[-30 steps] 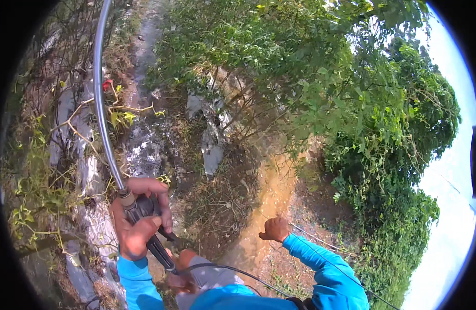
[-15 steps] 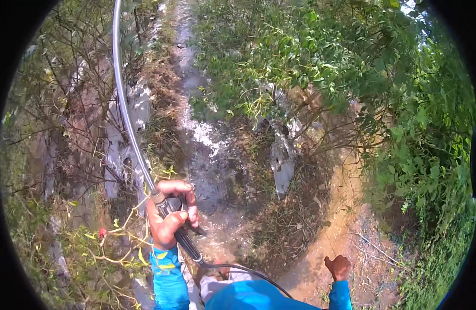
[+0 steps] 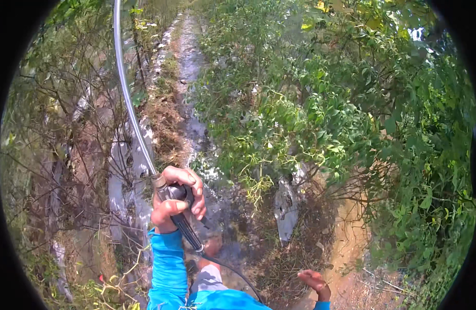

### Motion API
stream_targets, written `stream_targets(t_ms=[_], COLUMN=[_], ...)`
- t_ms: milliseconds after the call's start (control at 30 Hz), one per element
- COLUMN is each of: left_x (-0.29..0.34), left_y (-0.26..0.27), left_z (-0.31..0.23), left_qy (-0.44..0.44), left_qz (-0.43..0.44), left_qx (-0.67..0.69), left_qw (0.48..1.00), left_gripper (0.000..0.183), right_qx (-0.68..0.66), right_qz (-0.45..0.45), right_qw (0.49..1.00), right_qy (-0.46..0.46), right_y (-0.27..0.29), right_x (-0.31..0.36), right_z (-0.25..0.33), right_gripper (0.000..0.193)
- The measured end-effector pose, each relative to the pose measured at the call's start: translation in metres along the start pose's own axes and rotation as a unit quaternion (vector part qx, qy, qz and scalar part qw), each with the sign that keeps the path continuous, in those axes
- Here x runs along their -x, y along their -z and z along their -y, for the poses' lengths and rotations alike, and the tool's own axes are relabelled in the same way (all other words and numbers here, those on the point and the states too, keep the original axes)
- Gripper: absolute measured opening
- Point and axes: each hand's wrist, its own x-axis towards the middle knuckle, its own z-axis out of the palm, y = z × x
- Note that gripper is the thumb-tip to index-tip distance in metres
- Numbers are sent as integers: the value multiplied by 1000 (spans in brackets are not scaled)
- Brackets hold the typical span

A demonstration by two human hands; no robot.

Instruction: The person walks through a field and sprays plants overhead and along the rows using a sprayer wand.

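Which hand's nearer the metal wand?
Left. The left hand grips the handle at the lower end of the wand; the right hand is well off to the right, lower in the picture, not touching it.

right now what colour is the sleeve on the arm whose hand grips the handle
Bright blue; the left sleeve shows best in the head view.

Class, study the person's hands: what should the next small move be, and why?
Probably the left hand should swing the metal tube slightly right: it grips the black handle, the tube reaches ahead across bare branches, and leafy plants stand to its right. The right hand appears empty.
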Motion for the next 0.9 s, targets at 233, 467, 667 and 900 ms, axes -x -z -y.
stream_targets(t_ms=[233,467,667,900], left_x=[-143,-314,-429,-598], left_y=[88,102,111,160], left_z=[46,57,86,118], left_qy=[3,-10,35,72], left_qz=[64,45,79,208], left_qx=[23,54,42,-58], left_qw=[998,997,995,974], left_gripper=[41,42,40,41], right_qx=[9,-32,-59,-30], right_qz=[291,165,-106,-294], right_qw=[820,793,827,786], right_qy=[492,585,549,543], right_y=[-14,-11,4,26], right_x=[-61,-146,-212,-328], right_z=[397,574,649,768], right_gripper=[32,27,38,50])
